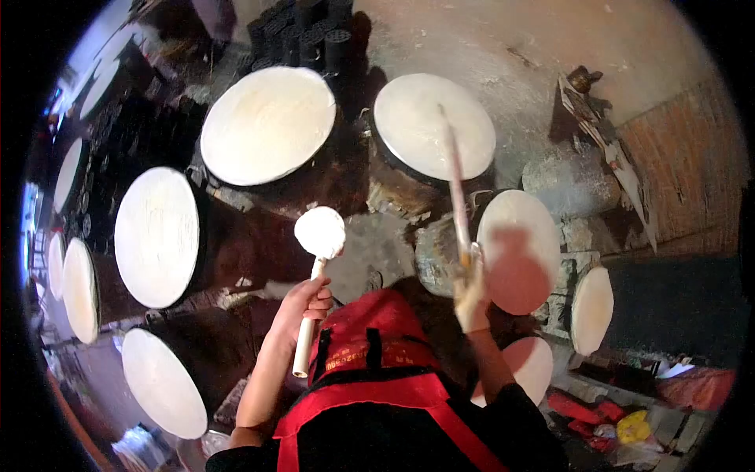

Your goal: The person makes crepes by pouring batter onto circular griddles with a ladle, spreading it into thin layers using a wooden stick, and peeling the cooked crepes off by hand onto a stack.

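Within right hand (471, 297), stick (455, 173), pointing forward (leftish)

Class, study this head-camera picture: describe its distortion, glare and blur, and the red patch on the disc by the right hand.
All in the head view: strong fisheye bending, black at the corners; washed-out top on the white-topped stick in the left hand; slight smearing of the long tool and right hand; red patch on the disc, shadow or reflection, unclear.
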### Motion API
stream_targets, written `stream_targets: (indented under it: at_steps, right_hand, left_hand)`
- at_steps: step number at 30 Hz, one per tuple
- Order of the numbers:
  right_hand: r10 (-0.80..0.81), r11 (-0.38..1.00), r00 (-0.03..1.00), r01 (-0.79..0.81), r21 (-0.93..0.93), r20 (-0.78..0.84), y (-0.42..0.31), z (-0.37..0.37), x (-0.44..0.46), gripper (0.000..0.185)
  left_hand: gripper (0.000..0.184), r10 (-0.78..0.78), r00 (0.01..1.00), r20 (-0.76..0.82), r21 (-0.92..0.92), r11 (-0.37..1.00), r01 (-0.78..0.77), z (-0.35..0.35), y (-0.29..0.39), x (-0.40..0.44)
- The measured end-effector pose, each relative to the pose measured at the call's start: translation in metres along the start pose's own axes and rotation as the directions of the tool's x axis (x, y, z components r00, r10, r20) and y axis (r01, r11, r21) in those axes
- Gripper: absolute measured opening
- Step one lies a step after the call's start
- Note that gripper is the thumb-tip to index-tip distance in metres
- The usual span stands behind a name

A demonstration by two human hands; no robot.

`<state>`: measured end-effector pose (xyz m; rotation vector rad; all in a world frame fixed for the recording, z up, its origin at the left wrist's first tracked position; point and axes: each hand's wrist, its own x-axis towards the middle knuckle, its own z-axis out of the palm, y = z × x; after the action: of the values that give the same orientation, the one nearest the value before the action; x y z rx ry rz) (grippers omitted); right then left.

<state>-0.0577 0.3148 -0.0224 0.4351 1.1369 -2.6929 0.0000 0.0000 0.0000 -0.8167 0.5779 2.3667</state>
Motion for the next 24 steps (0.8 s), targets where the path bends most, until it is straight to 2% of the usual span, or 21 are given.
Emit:
stream_targets:
  at_steps: [1,2,3,4,5,6,7,9,10,11,12,13,14,15,16,17,20,23,24]
  right_hand:
    - [-0.052,0.999,0.988,0.054,0.006,-0.143,-0.005,0.027,-0.007,0.039]
    - [-0.041,0.601,0.999,0.013,-0.799,-0.015,0.021,0.031,-0.026,0.042]
    - [-0.03,-0.28,0.993,0.101,-0.955,0.114,0.048,0.035,-0.046,0.049]
    - [-0.014,-0.177,0.858,0.503,-0.846,0.513,0.076,0.054,-0.034,0.057]
    - [0.137,-0.16,0.833,0.552,-0.818,0.536,0.09,0.074,-0.027,0.053]
    - [0.308,-0.03,0.789,0.567,-0.823,0.532,0.099,0.087,-0.019,0.036]
    - [0.47,0.07,0.711,0.561,-0.825,0.524,0.105,0.1,-0.017,0.028]
    - [0.51,0.246,0.503,0.692,-0.679,0.698,0.126,0.094,0.01,0.026]
    - [0.497,0.509,0.756,0.144,-0.849,0.426,0.161,0.044,0.026,0.016]
    - [0.604,0.455,0.759,-0.075,-0.887,0.245,0.167,0.03,0.062,0.024]
    - [0.683,0.289,0.729,-0.232,-0.929,0.031,0.172,0.001,0.103,0.03]
    - [0.629,0.524,0.777,-0.441,-0.729,-0.018,0.178,0.001,0.12,0.029]
    - [0.633,0.482,0.739,-0.609,-0.63,-0.23,0.187,-0.034,0.159,0.029]
    - [0.716,0.451,0.619,-0.763,-0.464,-0.323,0.194,-0.098,0.203,0.034]
    - [0.645,0.31,0.646,-0.709,-0.633,-0.408,0.197,-0.112,0.232,0.04]
    - [0.516,0.052,0.82,-0.319,-0.946,-0.248,0.191,-0.124,0.249,0.045]
    - [0.536,0.321,0.795,-0.502,-0.803,-0.282,0.198,-0.145,0.296,0.047]
    - [0.505,0.562,0.777,-0.626,-0.541,-0.375,0.208,-0.156,0.339,0.049]
    - [0.436,0.544,0.771,-0.636,-0.547,-0.464,0.216,-0.153,0.345,0.046]
  left_hand:
    - [0.032,0.05,0.999,-0.007,0.014,0.999,-0.05,0.007,-0.009,-0.001]
    - [0.033,0.103,0.994,-0.019,0.026,0.994,-0.103,0.011,-0.018,-0.001]
    - [0.037,0.063,0.992,-0.109,0.001,0.998,-0.063,-0.017,-0.033,-0.032]
    - [0.037,0.117,0.985,-0.125,0.021,0.993,-0.115,-0.024,-0.026,-0.029]
    - [0.036,0.153,0.979,-0.131,0.014,0.988,-0.153,-0.026,-0.029,-0.022]
    - [0.032,0.224,0.957,-0.183,0.085,0.974,-0.211,-0.019,-0.028,-0.011]
    - [0.023,0.209,0.926,-0.316,0.117,0.977,-0.18,-0.02,-0.032,-0.009]
    - [0.014,0.212,0.902,-0.377,-0.009,0.973,-0.232,-0.046,-0.052,-0.005]
    - [0.013,0.226,0.894,-0.386,-0.056,0.962,-0.267,-0.053,-0.056,-0.005]
    - [0.012,0.235,0.886,-0.399,-0.106,0.948,-0.299,-0.057,-0.061,-0.007]
    - [0.012,0.249,0.876,-0.413,-0.15,0.93,-0.335,-0.061,-0.064,-0.008]
    - [0.012,0.233,0.857,-0.46,-0.183,0.92,-0.348,-0.065,-0.065,-0.012]
    - [0.013,0.227,0.849,-0.476,-0.22,0.904,-0.366,-0.069,-0.068,-0.012]
    - [0.013,0.221,0.842,-0.492,-0.259,0.886,-0.384,-0.071,-0.07,-0.012]
    - [0.012,0.191,0.82,-0.539,-0.262,0.888,-0.379,-0.064,-0.064,-0.013]
    - [0.012,0.222,0.815,-0.536,-0.269,0.87,-0.414,-0.069,-0.067,-0.016]
    - [0.015,0.191,0.787,-0.587,-0.374,0.798,-0.472,-0.07,-0.064,-0.02]
    - [0.017,0.123,0.784,-0.609,-0.47,0.74,-0.481,-0.07,-0.04,-0.017]
    - [0.02,0.115,0.781,-0.614,-0.477,0.734,-0.484,-0.072,-0.039,-0.021]
